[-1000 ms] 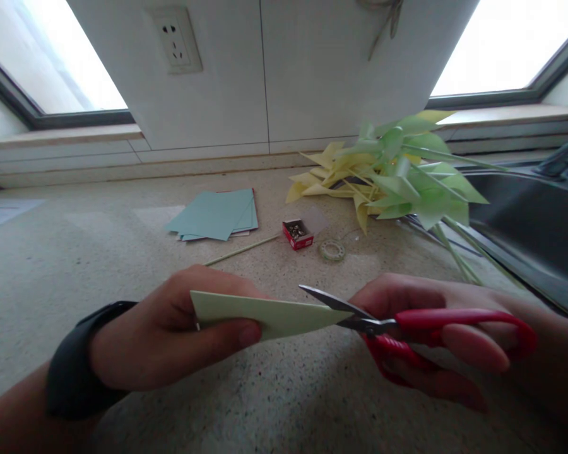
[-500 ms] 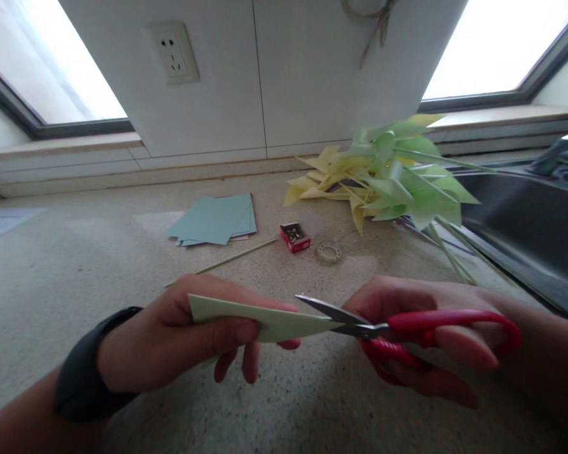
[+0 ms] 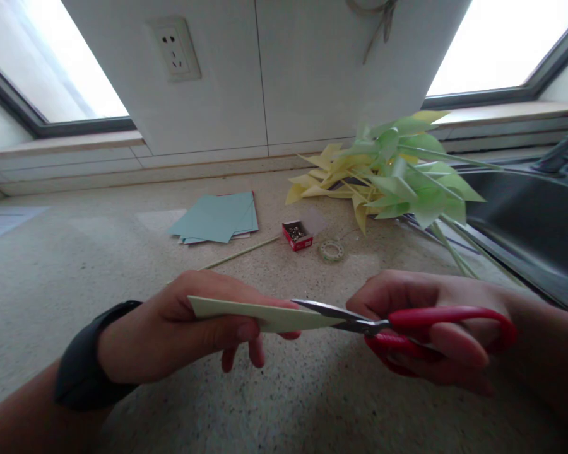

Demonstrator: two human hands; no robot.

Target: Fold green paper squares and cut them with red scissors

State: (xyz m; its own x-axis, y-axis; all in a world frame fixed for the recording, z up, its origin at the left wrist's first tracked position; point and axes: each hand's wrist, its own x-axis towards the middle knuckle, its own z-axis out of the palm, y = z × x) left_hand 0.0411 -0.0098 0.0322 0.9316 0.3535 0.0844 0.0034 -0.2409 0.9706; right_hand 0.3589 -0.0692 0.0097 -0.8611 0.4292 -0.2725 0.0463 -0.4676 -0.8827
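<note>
A pale green folded piece of paper (image 3: pixel 274 318) is pinched between the thumb and fingers of my left hand (image 3: pixel 184 334), its narrow tip pointing right. My right hand (image 3: pixel 435 340) grips a pair of scissors (image 3: pixel 449 315) with red handles, fingers through the loops. The metal blades lie around the paper's tip, slightly parted. A black band circles my left wrist. Beyond my hands, a thin pale stick (image 3: pixel 241 253) lies on the counter, its near end hidden behind my left hand.
Behind lie blue paper squares (image 3: pixel 218 217), a small red box (image 3: pixel 297 235) of metal pins and a roll of clear tape (image 3: pixel 332 251). Yellow and green paper pinwheels (image 3: pixel 407 176) on sticks are heaped at the right, beside a metal sink (image 3: pixel 539 208). A socket (image 3: pixel 176 49) is on the wall.
The scissor blades have closed somewhat on the paper's tip. My right hand's lower fingers have drawn up with the lower handle. My left hand keeps its hold.
</note>
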